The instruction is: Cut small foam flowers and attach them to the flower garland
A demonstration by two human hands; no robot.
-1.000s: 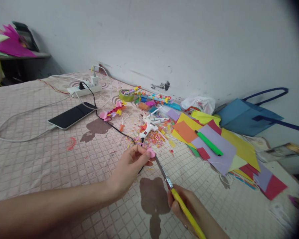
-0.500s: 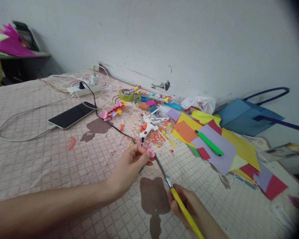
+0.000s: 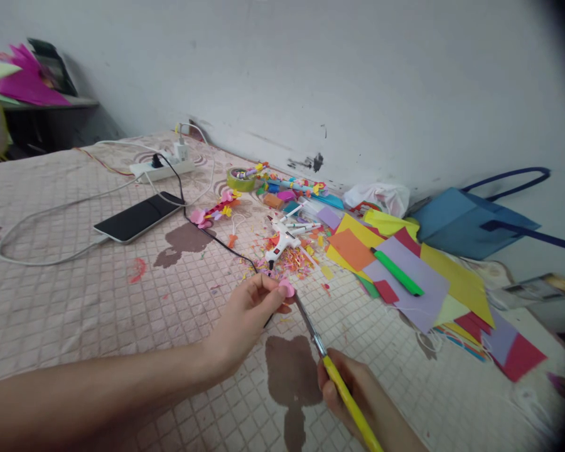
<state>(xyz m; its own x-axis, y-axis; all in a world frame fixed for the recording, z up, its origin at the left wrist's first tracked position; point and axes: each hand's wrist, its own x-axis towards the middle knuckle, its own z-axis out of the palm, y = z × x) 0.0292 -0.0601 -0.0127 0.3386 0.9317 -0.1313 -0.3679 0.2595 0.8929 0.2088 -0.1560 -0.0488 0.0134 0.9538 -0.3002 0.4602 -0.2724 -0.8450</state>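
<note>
Just this side of the glue gun (image 3: 282,243), the left hand (image 3: 240,323) pinches a pink piece (image 3: 287,287). The right hand (image 3: 363,384) grips a yellow-handled tool (image 3: 336,374), slanting gunward to the piece's edge.

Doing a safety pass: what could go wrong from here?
1. The yellow-handled tool has its tip close to the left hand; a slip might poke it.
2. The small pink piece in that hand could drop and get lost among the scraps.
3. The black cord runs behind that hand and might snag.
</note>
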